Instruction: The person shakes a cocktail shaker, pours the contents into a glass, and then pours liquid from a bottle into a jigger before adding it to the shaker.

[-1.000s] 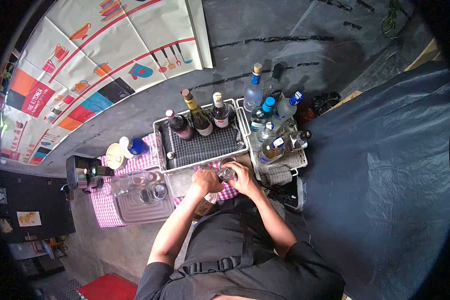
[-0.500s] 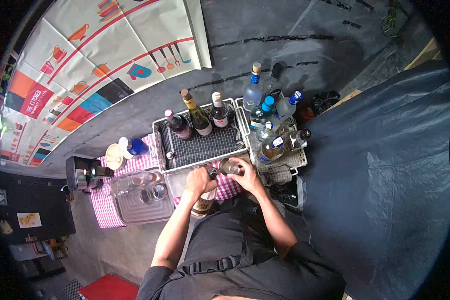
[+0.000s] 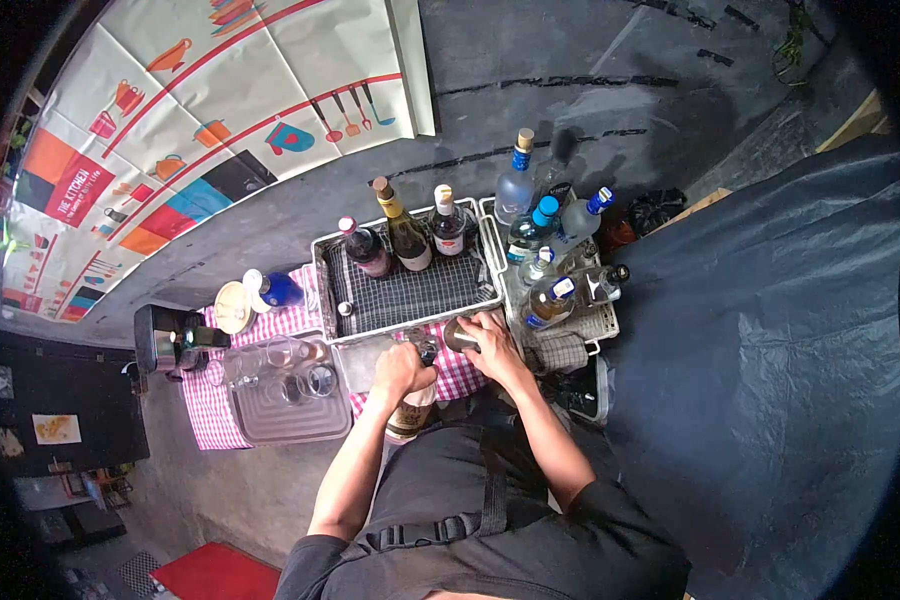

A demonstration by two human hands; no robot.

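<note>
My left hand (image 3: 402, 372) is closed round the upper part of a bottle with a pale, printed label (image 3: 408, 418), close to my body. A small dark, shiny part shows beside the knuckles; I cannot make out what it is. My right hand (image 3: 495, 348) grips a small clear drinking glass (image 3: 459, 334), fingers along its right side and rim. The glass is just right of the left hand, over a pink checked cloth (image 3: 458, 375). What the glass contains cannot be made out.
Ahead stands a white wire basket (image 3: 410, 328) with several corked or capped bottles (image 3: 407, 240). Another basket (image 3: 606, 335) at the right holds several clear and blue bottles (image 3: 548, 302). At left, a clear plastic tray (image 3: 290, 430) holds several glasses, near a dark appliance (image 3: 158, 340).
My right hand has shifted its fingers over the glass, whose mouth shows less now. My left hand stays on the bottle. The whole view has shifted slightly.
</note>
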